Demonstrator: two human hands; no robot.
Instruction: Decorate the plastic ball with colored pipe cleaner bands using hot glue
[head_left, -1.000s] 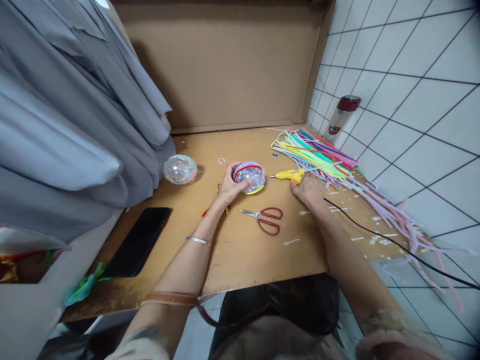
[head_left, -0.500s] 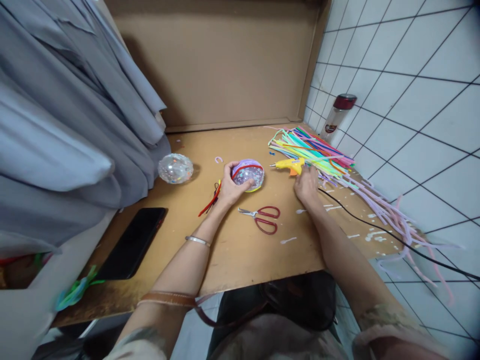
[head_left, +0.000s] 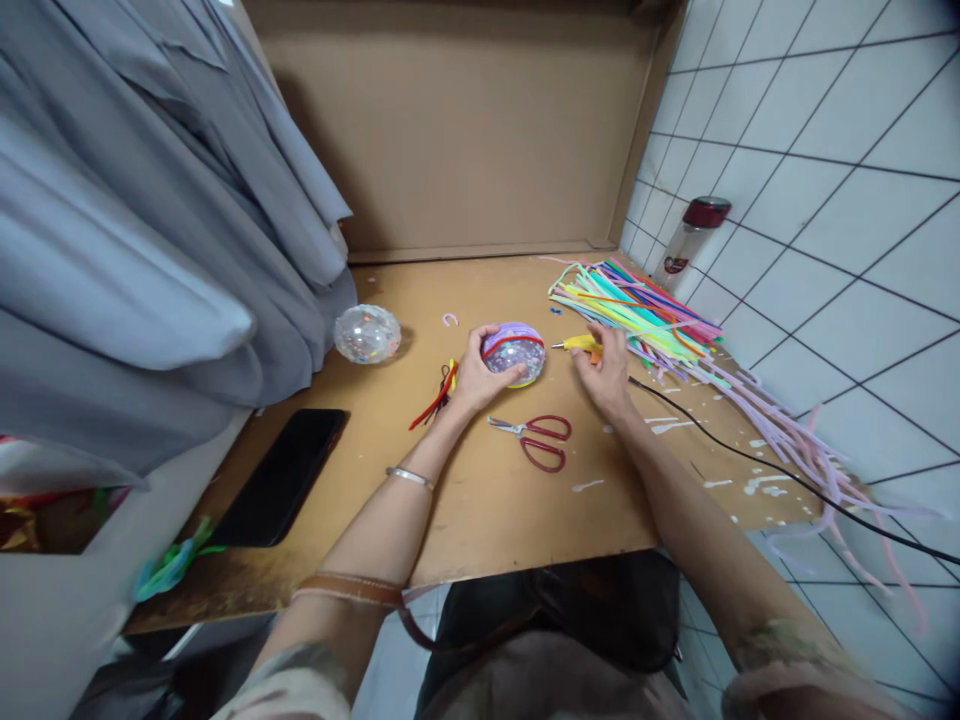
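Observation:
My left hand [head_left: 478, 378] is closed round the left side of a clear ball [head_left: 521, 356], fingers behind and thumb in front. Purple strands cover the ball's top, a red strip runs across it, and yellow shows at the bottom edge. My right hand [head_left: 606, 378] grips a yellow hot glue gun [head_left: 576, 343] lying on the table, its nozzle pointing left toward the ball. The hand hides much of the gun's body. Just below the ball lie scissors [head_left: 546, 428] with red handles. Short red and yellow pipe cleaner pieces [head_left: 435, 398] rest beside my left wrist.
A second clear ball [head_left: 367, 334] sits to the left, near a grey curtain [head_left: 225, 230]. A black phone [head_left: 281, 480] lies at front left. Colourful pipe cleaners [head_left: 645, 310] spread along the tiled wall beside a red-lidded bottle [head_left: 686, 240]. A black cord [head_left: 712, 440] trails right.
My right hand has shifted from the rear of the glue gun up over its body and taken hold of it. My left hand still holds the ball. The whole view has shifted slightly.

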